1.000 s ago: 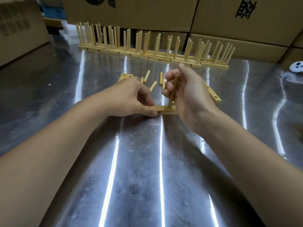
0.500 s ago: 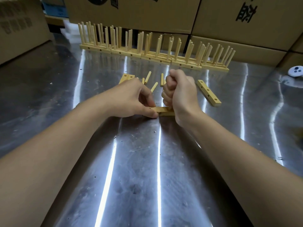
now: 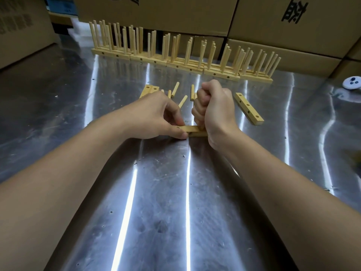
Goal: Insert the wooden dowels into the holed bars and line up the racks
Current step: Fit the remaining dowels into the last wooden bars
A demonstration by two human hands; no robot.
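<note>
We pinch the bar [image 3: 196, 132] at its left end with our left hand [image 3: 154, 116]; it lies flat on the table [image 3: 160, 192]. Our right hand [image 3: 216, 108] is a fist round a dowel [image 3: 201, 127], upright on the bar and mostly hidden. Loose dowels [image 3: 183, 101] and a spare bar [image 3: 249, 108] lie just behind. Racks [image 3: 175, 57] line the back.

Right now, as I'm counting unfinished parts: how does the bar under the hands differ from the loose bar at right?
The held bar is pinched by the left hand, with the right hand fisted round a dowel over it; the loose bar is untouched. The held bar lies crosswise; the loose bar runs diagonally, holes empty. Both are pale wood on the metal table.
</note>
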